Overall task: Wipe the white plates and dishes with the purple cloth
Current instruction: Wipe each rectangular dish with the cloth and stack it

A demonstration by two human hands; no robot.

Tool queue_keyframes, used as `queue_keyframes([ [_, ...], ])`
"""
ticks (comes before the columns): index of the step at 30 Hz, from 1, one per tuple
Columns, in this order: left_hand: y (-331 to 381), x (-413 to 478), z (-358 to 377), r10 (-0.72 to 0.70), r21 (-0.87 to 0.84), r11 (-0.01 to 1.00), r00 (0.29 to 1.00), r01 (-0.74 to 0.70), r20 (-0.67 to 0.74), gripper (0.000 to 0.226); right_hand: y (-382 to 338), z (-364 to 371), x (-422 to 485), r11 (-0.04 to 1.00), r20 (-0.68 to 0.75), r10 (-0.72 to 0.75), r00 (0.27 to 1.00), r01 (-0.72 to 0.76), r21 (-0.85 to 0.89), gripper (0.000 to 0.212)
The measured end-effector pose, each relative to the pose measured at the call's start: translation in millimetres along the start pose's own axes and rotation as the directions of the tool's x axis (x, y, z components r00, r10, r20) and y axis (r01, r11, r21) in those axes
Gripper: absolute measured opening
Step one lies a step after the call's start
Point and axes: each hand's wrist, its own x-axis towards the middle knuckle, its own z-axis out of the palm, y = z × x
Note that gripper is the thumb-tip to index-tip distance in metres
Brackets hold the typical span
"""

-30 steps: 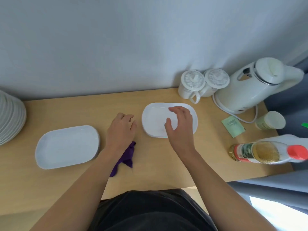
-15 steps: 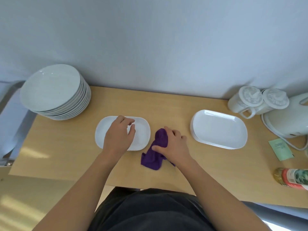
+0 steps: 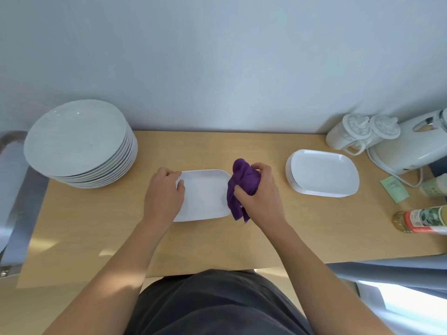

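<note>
A white rectangular dish [image 3: 205, 197] lies on the wooden table [image 3: 314, 228] in front of me. My left hand [image 3: 164, 194] grips the dish's left edge, thumb over the rim. My right hand [image 3: 260, 194] holds the bunched purple cloth [image 3: 242, 187] at the dish's right edge, lifted a little, with a tail of cloth hanging down. A stack of several white rectangular dishes [image 3: 323, 172] sits to the right. A tall stack of round white plates [image 3: 77, 141] stands at the far left.
Two white lidded jugs [image 3: 358, 131] and a white kettle [image 3: 411, 146] with its cord stand at the back right. A green packet [image 3: 394, 188], a small cup [image 3: 434, 187] and a lying bottle [image 3: 423, 220] crowd the right edge. A metal rail [image 3: 14, 189] runs along the left.
My right hand left the right-hand dish stack, took the purple cloth from the table and raised it beside the single dish. My left hand moved off the cloth onto that dish's left edge.
</note>
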Motion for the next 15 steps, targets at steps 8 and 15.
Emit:
queue_keyframes([
  [8,-44.4,-2.7,-11.3,-0.077,-0.077,0.994,0.997,0.079,0.026,0.033,1.9,71.0,-10.8,0.830,0.088,-0.112,0.990,0.142,-0.539,0.063],
  [15,-57.6,0.5,-19.5,-0.095,-0.103,0.990,0.994,0.100,0.054,0.029,6.9,102.7,-6.4,0.837,-0.002,-0.204,0.979,0.173,-0.518,0.055],
])
